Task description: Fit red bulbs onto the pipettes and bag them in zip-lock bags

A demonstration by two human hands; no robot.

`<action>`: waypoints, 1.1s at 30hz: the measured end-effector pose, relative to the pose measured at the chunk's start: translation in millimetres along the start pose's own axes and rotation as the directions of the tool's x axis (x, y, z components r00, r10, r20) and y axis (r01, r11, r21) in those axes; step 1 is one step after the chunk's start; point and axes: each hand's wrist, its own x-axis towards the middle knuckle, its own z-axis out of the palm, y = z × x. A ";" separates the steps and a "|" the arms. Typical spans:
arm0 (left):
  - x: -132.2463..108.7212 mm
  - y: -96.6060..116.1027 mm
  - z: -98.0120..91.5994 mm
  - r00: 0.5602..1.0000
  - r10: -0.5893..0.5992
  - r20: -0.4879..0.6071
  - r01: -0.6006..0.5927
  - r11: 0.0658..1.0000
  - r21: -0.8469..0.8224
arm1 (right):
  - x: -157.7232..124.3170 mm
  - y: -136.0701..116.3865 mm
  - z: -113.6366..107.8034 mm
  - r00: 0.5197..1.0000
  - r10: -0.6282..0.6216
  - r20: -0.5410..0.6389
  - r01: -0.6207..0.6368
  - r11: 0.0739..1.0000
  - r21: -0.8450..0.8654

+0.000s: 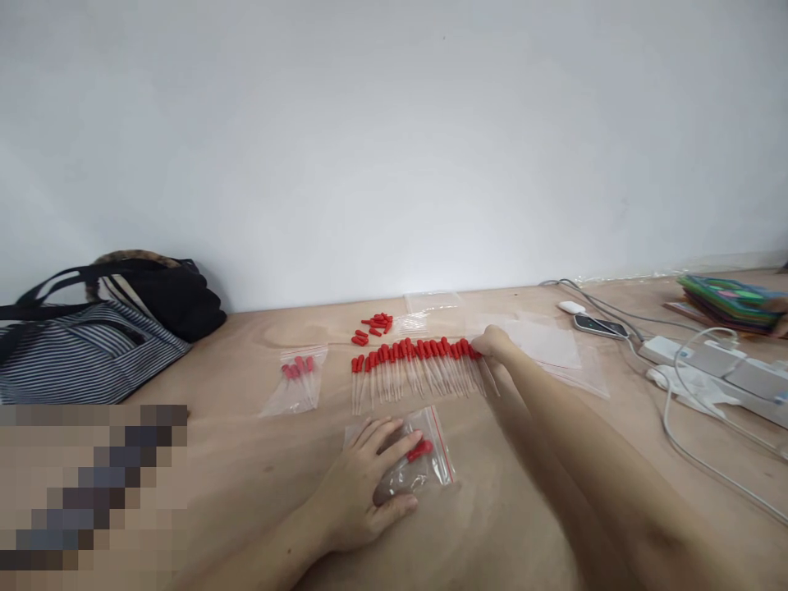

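My left hand (363, 484) lies with its fingers spread on a clear zip bag (440, 460) that has a red bulb (421, 450) in it. Farther out, my right hand (491, 341) is at the right end of a row of clear droppers with red bulbs (403, 350); its fingers are closed at the last red bulb there. Another zip bag (299, 398) at the left holds several red-topped droppers. Behind the row lies a small pile of loose red bulbs (375, 324).
Flat clear bags (542, 341) lie behind my right hand. At the right are a phone (600, 327), a power strip (732, 369), cables and a colourful stack (730, 300) with part of a hand beside it. A striped bag (80, 353) stands at the left.
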 end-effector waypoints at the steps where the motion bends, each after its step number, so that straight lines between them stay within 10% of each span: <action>1: 0.1 -0.3 0.3 1.000 0.001 -0.007 -0.001 1.000 0.000 | -2.5 0.8 -5.6 1.000 -0.003 0.025 0.001 0.999 0.052; 9: 0.8 -1.4 1.3 1.000 0.001 -0.009 -0.001 1.000 -0.030 | -63.6 24.3 -43.3 0.951 -0.238 0.199 0.081 0.810 0.581; 16: -0.1 -2.6 5.3 0.997 -0.061 -0.046 0.056 0.994 -0.095 | -108.9 44.3 -16.1 0.894 -0.321 0.311 -0.202 0.330 0.922; 33: -2.3 -3.3 5.9 0.991 -0.131 -0.015 0.128 0.985 -0.112 | -118.2 46.6 2.2 0.898 -0.261 0.355 -0.276 0.294 0.915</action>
